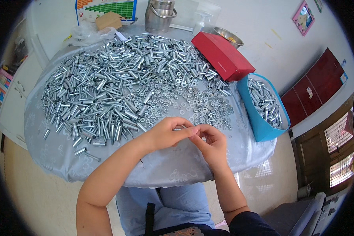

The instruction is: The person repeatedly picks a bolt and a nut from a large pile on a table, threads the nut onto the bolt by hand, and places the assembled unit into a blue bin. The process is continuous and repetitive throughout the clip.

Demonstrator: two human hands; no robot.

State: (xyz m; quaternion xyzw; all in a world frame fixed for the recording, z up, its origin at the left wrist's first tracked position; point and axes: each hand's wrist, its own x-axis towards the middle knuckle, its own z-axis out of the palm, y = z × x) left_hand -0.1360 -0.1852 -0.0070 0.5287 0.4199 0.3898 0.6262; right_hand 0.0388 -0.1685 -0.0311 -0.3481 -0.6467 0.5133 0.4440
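My left hand [167, 133] and my right hand [212, 143] meet over the near middle of the table, fingertips pinched together. Whatever lies between them is hidden by the fingers. Just beyond the hands spread small metal nuts and washers [208, 108], loose on the cloth. A large heap of silvery metal sleeves and bolts [106, 82] covers the left and far parts of the table. One bolt [92, 156] lies apart near the front left, beside a few short sleeves [80, 151].
At the right edge stands a blue fabric bin [255, 118] with metal sleeve parts inside. Behind it a red box [224, 57] rests aslant by the heap. A steel pail [158, 19], a spray bottle [199, 25] and a clear plastic bag [88, 35] line the far edge.
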